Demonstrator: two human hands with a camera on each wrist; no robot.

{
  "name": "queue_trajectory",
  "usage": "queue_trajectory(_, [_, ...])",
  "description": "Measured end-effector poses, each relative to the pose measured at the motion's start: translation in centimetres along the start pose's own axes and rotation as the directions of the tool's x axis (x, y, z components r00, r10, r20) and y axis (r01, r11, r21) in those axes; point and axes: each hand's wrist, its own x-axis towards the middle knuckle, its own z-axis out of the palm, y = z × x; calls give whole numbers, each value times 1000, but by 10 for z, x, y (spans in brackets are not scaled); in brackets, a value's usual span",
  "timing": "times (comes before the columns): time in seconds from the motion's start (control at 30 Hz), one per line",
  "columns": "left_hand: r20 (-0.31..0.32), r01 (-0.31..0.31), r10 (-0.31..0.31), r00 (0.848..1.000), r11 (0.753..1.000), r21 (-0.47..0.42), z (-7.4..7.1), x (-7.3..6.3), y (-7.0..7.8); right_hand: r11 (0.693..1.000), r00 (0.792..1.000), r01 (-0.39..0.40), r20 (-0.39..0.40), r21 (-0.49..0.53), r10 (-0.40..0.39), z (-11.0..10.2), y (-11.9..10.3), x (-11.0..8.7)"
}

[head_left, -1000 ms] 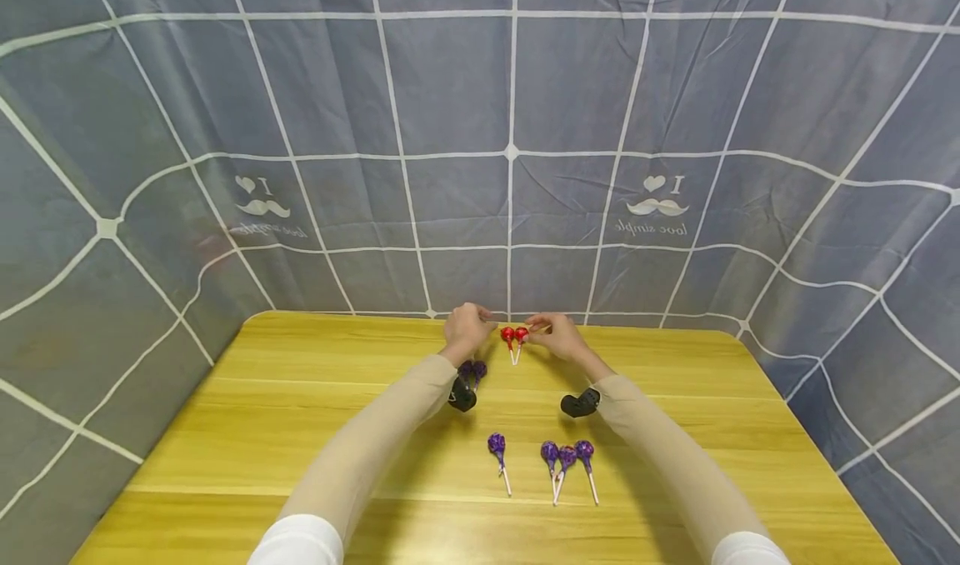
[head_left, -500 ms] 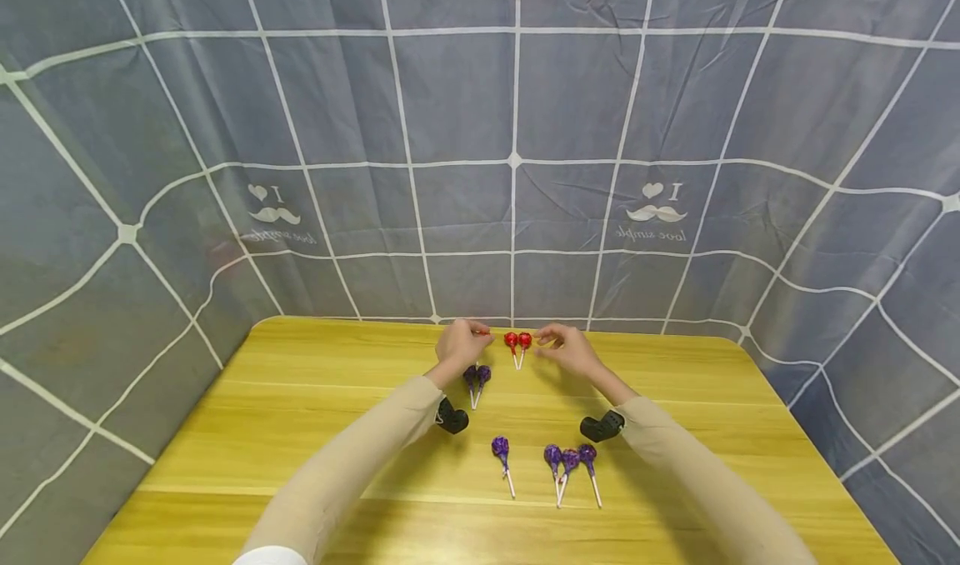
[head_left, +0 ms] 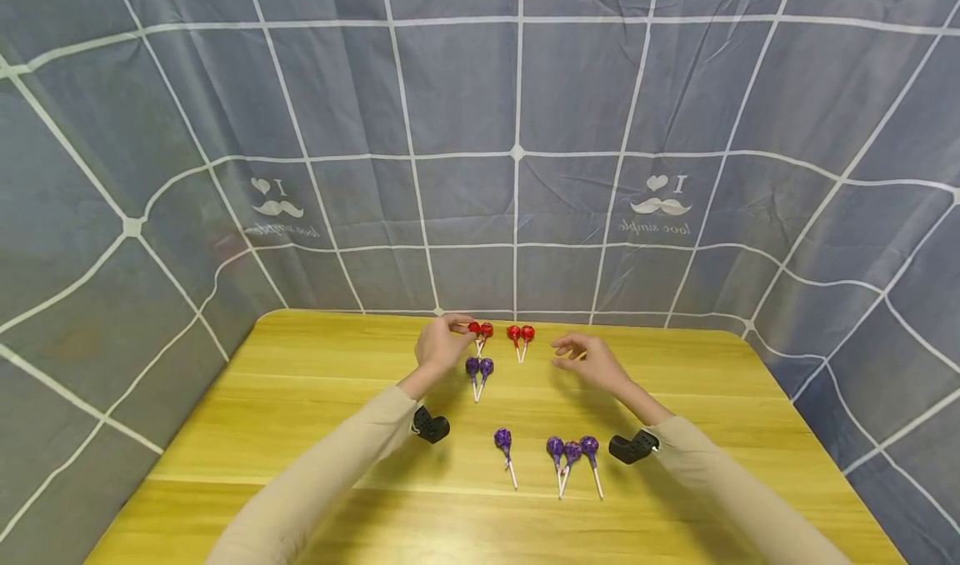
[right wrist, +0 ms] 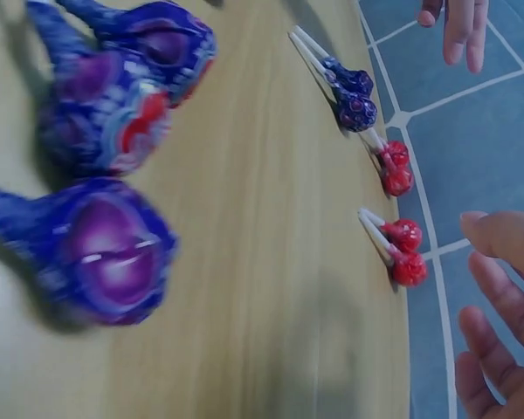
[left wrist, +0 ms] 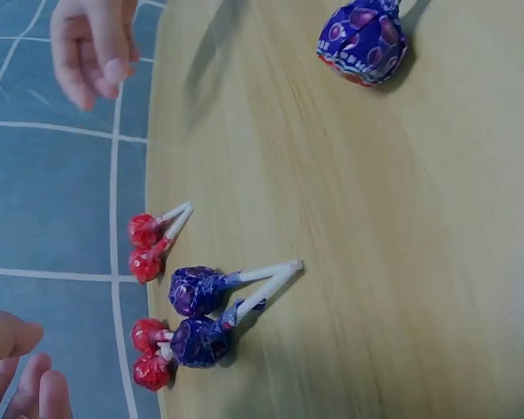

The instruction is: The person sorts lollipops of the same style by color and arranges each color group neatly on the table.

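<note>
The half-open, empty left hand (head_left: 441, 347) now leaves the left red lollipops (head_left: 487, 330) in view behind the purple pair (head_left: 487, 367), while the loosely open, empty right hand (head_left: 595, 362) stands farther from the right red lollipops (head_left: 528, 333), so both red pairs seem placed near the counter's (head_left: 337, 357) far edge.

Clock read from the tabletop's middle, head view | yellow wood-grain tabletop (head_left: 300, 365): far corners rounded at 10 and 2 | grey-blue cloth (head_left: 457, 90): seen upright at 12, carried round to 9 and 3, crossed by white grid lines (head_left: 519, 90), creased toward 1 | heart-and-moustache prints, lettering reversed: left print (head_left: 278, 208) borne between 10 and 11, right print (head_left: 660, 207) between 1 and 2
</note>
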Motion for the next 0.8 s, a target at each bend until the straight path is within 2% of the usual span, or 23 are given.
queue_trajectory(0.2, [29,-4,4,1000,1000,-3,-7,-12,-6,1000,1000,-7,6,-4,7,-5,0,-15])
queue_trajectory(0.57, [145,-34,41,989,998,-48,-6,-48,-18,999,997,-50,58,3,50,-6,0,-47])
queue_trajectory(0.7, [200,-38,52,979,997,-73,-5,-60,-19,999,994,-33,101,24,30,-4,0,-56])
queue_trajectory(0.8, [263,-52,78,962,993,-107,-3,-68,-21,999,988,-17,153,41,11,-2,-2,-62])
